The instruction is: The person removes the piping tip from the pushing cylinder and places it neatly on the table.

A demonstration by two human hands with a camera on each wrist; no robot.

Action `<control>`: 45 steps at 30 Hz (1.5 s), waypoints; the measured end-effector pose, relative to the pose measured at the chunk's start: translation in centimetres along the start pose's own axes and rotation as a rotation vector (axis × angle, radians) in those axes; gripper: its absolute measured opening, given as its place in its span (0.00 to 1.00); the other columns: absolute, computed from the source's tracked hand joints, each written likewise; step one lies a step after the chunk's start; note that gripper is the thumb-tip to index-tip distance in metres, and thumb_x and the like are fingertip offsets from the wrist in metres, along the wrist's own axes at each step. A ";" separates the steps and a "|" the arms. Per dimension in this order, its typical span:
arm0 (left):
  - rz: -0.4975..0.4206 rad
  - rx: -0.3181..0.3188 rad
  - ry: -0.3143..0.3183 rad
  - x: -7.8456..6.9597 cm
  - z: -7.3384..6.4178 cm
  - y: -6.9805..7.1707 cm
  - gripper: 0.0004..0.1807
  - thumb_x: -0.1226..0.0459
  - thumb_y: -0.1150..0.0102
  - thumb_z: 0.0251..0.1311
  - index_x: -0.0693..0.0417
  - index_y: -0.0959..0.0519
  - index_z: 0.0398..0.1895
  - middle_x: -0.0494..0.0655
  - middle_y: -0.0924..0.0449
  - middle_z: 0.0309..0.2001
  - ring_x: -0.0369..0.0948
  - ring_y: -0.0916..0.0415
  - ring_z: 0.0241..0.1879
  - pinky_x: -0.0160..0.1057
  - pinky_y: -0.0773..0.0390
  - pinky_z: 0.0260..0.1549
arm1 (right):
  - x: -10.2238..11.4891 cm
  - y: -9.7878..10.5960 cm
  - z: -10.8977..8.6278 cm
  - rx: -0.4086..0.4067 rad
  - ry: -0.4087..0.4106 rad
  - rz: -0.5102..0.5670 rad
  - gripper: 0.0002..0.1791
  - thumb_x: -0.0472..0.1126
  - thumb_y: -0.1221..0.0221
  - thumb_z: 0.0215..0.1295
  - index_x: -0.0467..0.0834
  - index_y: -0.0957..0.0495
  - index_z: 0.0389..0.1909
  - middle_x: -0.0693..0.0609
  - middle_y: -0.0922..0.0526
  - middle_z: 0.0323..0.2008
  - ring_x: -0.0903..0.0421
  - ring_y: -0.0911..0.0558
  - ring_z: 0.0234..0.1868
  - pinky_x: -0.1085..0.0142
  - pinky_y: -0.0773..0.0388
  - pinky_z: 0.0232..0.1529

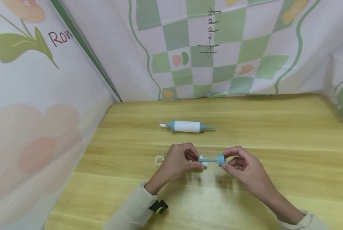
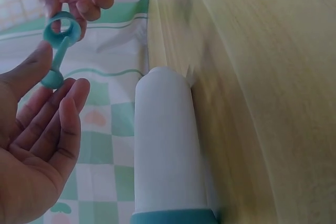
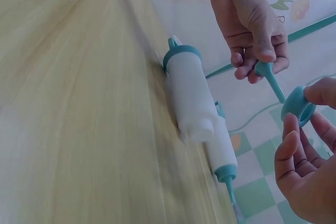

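Both hands hold one teal cap piece [image 1: 210, 160], a ring-shaped cap joined by a thin stem to a small rounded end. My left hand [image 1: 180, 161] pinches that rounded end between thumb and fingers. The ring [image 3: 297, 105] is pinched by my right hand [image 1: 244, 166], its hollow side showing in both wrist views. Beneath the left hand lies a white tube [image 2: 165, 140] with a teal collar, mostly hidden in the head view except its white loop handle [image 1: 159, 159] and its other end. The white tube's narrow neck [image 3: 201, 129] is bare.
Farther back on the wooden table [image 1: 125, 137] lies a second white tube [image 1: 187, 126], with teal ends and a thin nozzle [image 1: 210, 128] pointing right. Patterned cloth [image 1: 177, 38] hangs along the back and left edges. A black band [image 1: 159, 207] sits at the left sleeve.
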State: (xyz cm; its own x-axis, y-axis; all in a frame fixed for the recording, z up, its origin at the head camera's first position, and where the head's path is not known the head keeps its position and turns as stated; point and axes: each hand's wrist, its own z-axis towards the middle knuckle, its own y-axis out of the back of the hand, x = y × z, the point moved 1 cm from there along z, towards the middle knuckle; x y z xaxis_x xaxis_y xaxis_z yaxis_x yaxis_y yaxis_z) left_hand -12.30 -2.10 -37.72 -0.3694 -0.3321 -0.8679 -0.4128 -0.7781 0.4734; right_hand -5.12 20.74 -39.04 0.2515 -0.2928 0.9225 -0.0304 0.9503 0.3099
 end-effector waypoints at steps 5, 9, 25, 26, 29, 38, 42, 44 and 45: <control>0.019 0.021 -0.006 0.0 0.4 -0.4 0.13 0.68 0.20 0.45 0.54 0.19 0.28 0.36 0.19 0.26 0.30 0.21 0.26 0.32 0.19 0.28 | -0.3 0.5 -0.3 -0.001 -0.003 -0.014 0.15 0.30 0.36 0.65 0.37 0.26 0.50 0.43 0.22 0.40 0.50 0.18 0.31 0.66 0.21 0.26; 0.047 0.036 -0.020 -0.1 0.6 -0.7 0.12 0.67 0.21 0.47 0.55 0.19 0.28 0.36 0.19 0.27 0.30 0.21 0.26 0.31 0.19 0.29 | -0.5 1.1 -0.4 0.009 0.002 -0.038 0.15 0.30 0.37 0.65 0.37 0.26 0.51 0.43 0.21 0.39 0.50 0.17 0.30 0.66 0.22 0.25; 0.190 0.061 0.016 -0.3 1.6 -1.8 0.11 0.62 0.23 0.51 0.50 0.20 0.28 0.33 0.18 0.29 0.29 0.24 0.28 0.28 0.23 0.29 | -0.9 3.0 -0.9 0.013 -0.013 -0.091 0.15 0.31 0.36 0.66 0.38 0.26 0.52 0.43 0.23 0.45 0.50 0.18 0.31 0.65 0.21 0.27; 0.192 0.058 0.017 -0.3 1.7 -1.9 0.11 0.62 0.23 0.51 0.49 0.20 0.27 0.33 0.18 0.29 0.29 0.24 0.29 0.28 0.23 0.31 | -1.0 3.1 -0.9 0.013 -0.014 -0.095 0.15 0.31 0.36 0.66 0.38 0.26 0.52 0.43 0.23 0.45 0.51 0.18 0.31 0.66 0.21 0.27; 0.180 0.046 0.018 -0.3 2.0 -2.2 0.12 0.63 0.22 0.50 0.48 0.21 0.27 0.33 0.18 0.30 0.30 0.24 0.30 0.29 0.23 0.33 | -1.2 3.4 -1.0 0.013 -0.021 -0.105 0.16 0.32 0.36 0.66 0.38 0.26 0.52 0.43 0.23 0.46 0.51 0.17 0.31 0.66 0.21 0.27; 0.144 0.059 -0.021 -0.3 3.1 -3.6 0.15 0.66 0.21 0.48 0.49 0.23 0.25 0.34 0.19 0.29 0.29 0.24 0.31 0.26 0.23 0.37 | -2.0 4.3 -1.4 -0.003 -0.056 -0.158 0.16 0.34 0.36 0.67 0.39 0.26 0.53 0.43 0.23 0.48 0.53 0.17 0.32 0.65 0.21 0.26; 0.149 0.072 -0.009 -0.1 3.3 -4.1 0.16 0.67 0.20 0.46 0.48 0.24 0.24 0.33 0.21 0.28 0.28 0.25 0.30 0.26 0.24 0.37 | -2.2 4.6 -1.5 -0.010 -0.068 -0.190 0.17 0.34 0.35 0.66 0.38 0.26 0.54 0.42 0.23 0.49 0.53 0.17 0.33 0.66 0.21 0.26; 0.155 0.080 -0.004 -0.1 3.4 -4.3 0.16 0.66 0.20 0.46 0.48 0.24 0.23 0.33 0.21 0.28 0.28 0.26 0.30 0.26 0.24 0.37 | -2.4 4.8 -1.5 -0.013 -0.070 -0.212 0.17 0.35 0.35 0.66 0.39 0.26 0.54 0.42 0.22 0.49 0.54 0.17 0.33 0.66 0.21 0.26; 0.159 0.083 -0.002 -0.1 3.4 -4.4 0.16 0.66 0.20 0.46 0.48 0.24 0.23 0.34 0.21 0.28 0.28 0.26 0.30 0.26 0.24 0.37 | -2.5 4.9 -1.5 -0.016 -0.068 -0.227 0.17 0.35 0.34 0.66 0.39 0.25 0.54 0.42 0.22 0.49 0.55 0.17 0.33 0.66 0.21 0.27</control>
State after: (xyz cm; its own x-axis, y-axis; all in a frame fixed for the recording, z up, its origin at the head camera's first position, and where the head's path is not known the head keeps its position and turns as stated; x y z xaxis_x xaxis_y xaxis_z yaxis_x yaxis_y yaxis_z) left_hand -13.29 3.16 -39.19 -0.4367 -0.4464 -0.7811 -0.4163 -0.6694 0.6153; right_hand -4.41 26.24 -40.18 0.1844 -0.5054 0.8429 0.0354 0.8605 0.5082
